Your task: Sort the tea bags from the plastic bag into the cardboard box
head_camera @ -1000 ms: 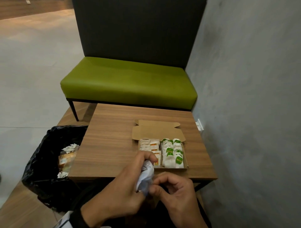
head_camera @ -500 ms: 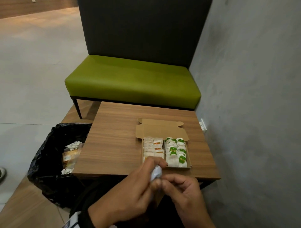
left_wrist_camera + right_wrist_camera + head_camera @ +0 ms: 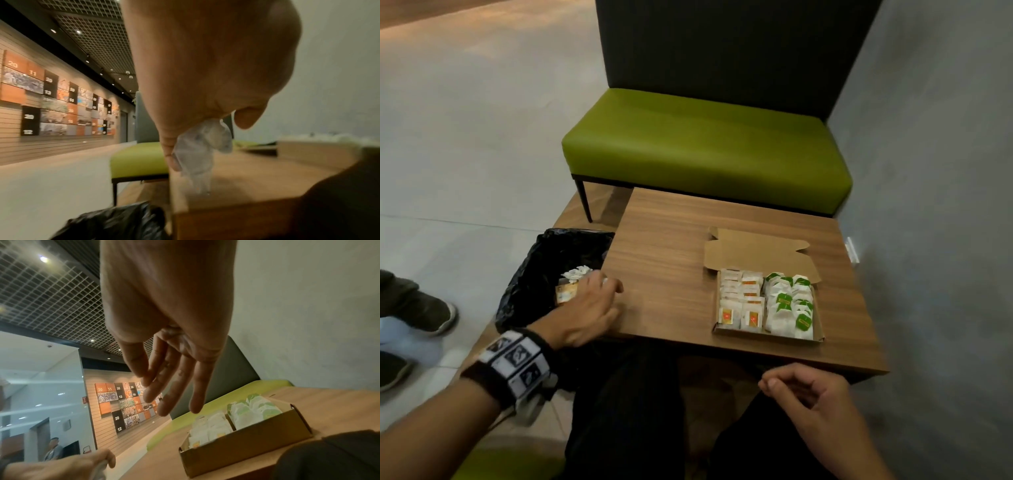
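Wooden table, green bench, grey wall, numbered photo panels

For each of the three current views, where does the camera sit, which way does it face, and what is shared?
Head: worn high, looking down at the table, the cardboard box, the black bag; both hands and lap show.
Left wrist: looks along the left hand gripping a crumpled clear wrapper at the table's left edge.
Right wrist: looks along the right hand, empty, fingers hanging, toward the box's near wall.
Shared: both wrist views show the green bench and the numbered wall panels.
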Available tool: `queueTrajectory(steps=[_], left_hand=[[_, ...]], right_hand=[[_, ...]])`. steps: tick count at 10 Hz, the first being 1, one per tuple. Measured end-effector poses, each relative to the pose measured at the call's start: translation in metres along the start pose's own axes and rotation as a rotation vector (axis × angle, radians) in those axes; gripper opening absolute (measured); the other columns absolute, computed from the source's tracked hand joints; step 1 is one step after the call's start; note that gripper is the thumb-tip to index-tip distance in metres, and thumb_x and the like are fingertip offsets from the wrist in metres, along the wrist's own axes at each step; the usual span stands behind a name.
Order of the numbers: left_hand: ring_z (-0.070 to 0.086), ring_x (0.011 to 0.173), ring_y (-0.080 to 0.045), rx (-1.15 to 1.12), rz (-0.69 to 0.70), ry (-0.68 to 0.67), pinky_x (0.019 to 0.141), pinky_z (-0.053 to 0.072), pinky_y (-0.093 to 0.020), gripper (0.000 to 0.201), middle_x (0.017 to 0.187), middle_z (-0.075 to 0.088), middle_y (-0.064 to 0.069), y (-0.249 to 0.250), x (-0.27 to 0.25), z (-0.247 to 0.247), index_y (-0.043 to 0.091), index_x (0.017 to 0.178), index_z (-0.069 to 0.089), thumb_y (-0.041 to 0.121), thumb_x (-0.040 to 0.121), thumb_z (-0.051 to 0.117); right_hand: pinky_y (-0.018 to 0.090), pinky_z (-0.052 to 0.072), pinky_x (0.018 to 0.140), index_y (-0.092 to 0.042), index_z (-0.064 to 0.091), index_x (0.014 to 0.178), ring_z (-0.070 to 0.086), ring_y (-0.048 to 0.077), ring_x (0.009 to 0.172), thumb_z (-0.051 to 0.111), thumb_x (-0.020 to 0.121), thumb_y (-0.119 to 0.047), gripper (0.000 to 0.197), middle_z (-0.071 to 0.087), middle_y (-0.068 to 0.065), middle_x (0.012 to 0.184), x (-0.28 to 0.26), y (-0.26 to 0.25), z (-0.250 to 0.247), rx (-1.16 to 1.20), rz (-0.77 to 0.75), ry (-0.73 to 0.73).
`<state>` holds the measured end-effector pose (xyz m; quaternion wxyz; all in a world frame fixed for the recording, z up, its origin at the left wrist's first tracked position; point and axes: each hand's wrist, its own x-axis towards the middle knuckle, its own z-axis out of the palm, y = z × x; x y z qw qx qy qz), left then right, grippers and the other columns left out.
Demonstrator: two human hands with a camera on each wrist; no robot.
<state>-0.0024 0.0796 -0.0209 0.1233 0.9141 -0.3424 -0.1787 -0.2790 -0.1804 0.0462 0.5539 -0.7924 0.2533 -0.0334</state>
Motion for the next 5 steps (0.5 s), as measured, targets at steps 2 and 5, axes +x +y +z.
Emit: queueTrajectory(steps=[2, 5], left_hand=[[0.044, 0.104, -0.039, 0.299, -0.219, 0.163, 0.086, 0.045, -0.055, 0.057, 0.123, 0.040, -0.014, -0.096, 0.035, 0.010, 0.015, 0.134, 0.043, 0.004, 0.082, 0.065], [-0.014, 0.147, -0.048, 0.209, -0.581, 0.018, 0.109, 0.009, -0.075, 0.118, 0.163, -0.021, -0.010, -0.173, 0.036, 0.033, 0.032, 0.154, -0.017, 0.047, 0.080, 0.074]], right_hand=[[0.023, 0.056, 0.084, -0.040, 0.077, 0.074, 0.073, 0.004, 0.085, 0.076, 0.082, -0.010, 0.032, 0.078, -0.009, 0.081, -0.007, -0.001, -0.004, -0.081, 0.047, -0.053], [0.008, 0.051, 0.076, -0.040, 0.077, 0.067, 0.072, 0.003, 0.067, 0.086, 0.068, -0.002, 0.039, 0.075, -0.012, 0.067, 0.000, 0.015, -0.004, -0.249, -0.062, 0.160]])
